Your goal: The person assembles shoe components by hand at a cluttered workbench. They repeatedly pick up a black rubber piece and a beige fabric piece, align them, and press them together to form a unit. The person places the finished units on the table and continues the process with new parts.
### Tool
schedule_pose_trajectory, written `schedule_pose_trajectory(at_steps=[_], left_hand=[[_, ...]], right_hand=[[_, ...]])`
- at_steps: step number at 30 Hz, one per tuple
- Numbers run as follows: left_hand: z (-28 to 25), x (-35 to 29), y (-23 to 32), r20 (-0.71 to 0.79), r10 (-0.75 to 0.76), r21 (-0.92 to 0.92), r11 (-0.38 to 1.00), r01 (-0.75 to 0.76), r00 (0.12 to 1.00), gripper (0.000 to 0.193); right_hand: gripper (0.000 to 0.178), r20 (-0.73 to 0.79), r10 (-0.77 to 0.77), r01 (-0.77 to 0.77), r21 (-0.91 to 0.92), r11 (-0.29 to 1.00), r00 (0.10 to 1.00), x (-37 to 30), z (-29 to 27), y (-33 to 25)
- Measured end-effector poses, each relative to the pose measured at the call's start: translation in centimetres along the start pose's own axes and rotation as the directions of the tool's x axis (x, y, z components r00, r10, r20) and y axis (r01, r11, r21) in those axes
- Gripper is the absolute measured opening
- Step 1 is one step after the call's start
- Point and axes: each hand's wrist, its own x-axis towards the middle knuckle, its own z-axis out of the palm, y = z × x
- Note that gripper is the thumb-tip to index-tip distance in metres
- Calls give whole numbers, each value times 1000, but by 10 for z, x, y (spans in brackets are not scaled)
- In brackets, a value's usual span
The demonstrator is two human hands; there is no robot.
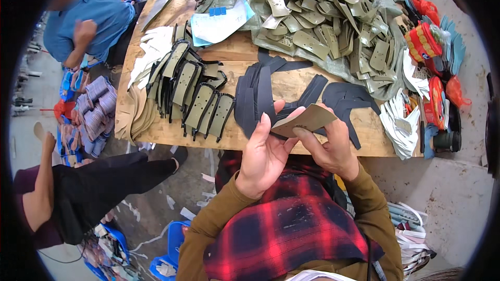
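Over the table's near edge, my right hand grips a thin, curved olive-tan board piece, its thumb pressed on the face. My left hand is at the piece's left end, palm up with its fingers apart; where they meet the piece is partly hidden. Just beyond my hands lie bundles of black strips and more black strips to the right. Left of these stand rows of olive board pieces with black edging. A large heap of plain olive board pieces lies at the far side.
The heap lies on a translucent plastic sheet on the wooden table. White pieces and tan pieces lie at the sides. A co-worker in blue and another person's dark-trousered leg are at left. Blue baskets stand on the floor.
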Motion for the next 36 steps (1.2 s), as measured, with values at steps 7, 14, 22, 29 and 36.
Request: schedule_pose_trajectory(at_steps=[7,14,22,29,36], left_hand=[[2,1,0,-5,29,11,1000,-29,1000,45],[1,3,-1,-5,29,-1,1000,-29,1000,45],[0,3,-4,-1,57,36,998,-57,998,46],[1,3,1,132,84,75,993,-95,988,56],[23,-5,65,125,264,977,137,-165,956,20]], right_hand=[[28,-37,-14,13,-16,1000,999,3,4,-1],[28,-23,-10,9,-44,999,1000,3,5,1],[28,-57,35,-34,17,999,998,2,8,2],[38,-121,-148,143,-51,988,982,-3,9,5],[40,-34,-346,317,-327,891,938,-12,3,-5]])
